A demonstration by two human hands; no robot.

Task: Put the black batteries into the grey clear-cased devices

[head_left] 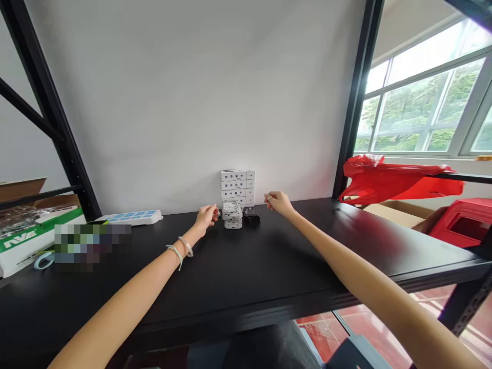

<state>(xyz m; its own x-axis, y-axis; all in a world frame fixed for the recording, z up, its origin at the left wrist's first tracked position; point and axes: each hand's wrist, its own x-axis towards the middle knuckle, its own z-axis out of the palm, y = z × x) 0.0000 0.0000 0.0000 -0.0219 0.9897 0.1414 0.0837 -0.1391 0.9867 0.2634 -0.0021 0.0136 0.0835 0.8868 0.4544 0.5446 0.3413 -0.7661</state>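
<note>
My left hand (207, 216), with two bracelets on its wrist, hovers just left of a short stack of white flat cases (232, 218). Its fingers are curled in, and whether they hold anything is too small to make out. On the other side, my right hand (278, 202) is up in the air with the fingers bent together; anything in them is hidden. Behind the short stack, against the wall, stands a taller pile of white boxes (238, 182) with small dark marks. A small black object (251, 217) lies to the right of the short stack.
The black shelf top (246, 266) carries a white power strip (134, 217) and a blurred-out patch (88, 247) at left, by a roll of light blue tape (44, 260). A green and white carton (38, 233) flanks the left side. Black posts, red plastic (395, 179) and windows stand right.
</note>
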